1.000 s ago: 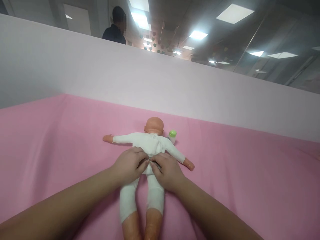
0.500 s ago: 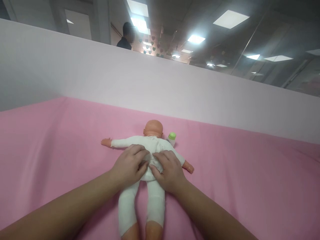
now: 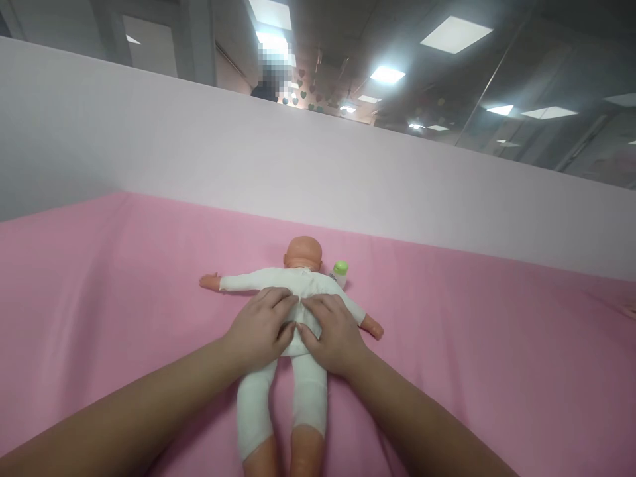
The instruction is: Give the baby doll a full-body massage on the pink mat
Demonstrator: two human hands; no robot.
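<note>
On the pink sheet [image 3: 99, 298] the doll [image 3: 293, 291] lies face down, head away, long axis towards the person. Both hands, left [image 3: 258, 328] and right [image 3: 332, 331], press flat, fingers spread, on its lower back.

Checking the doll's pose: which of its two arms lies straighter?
The doll's arm on the picture's left: it stretches straight sideways, while the other arm angles down toward the right hand.

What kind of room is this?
Probably an office-like hall with a partitioned infant-care practice booth: ceiling light panels, a white partition, and a baby doll on pink cloth.
</note>
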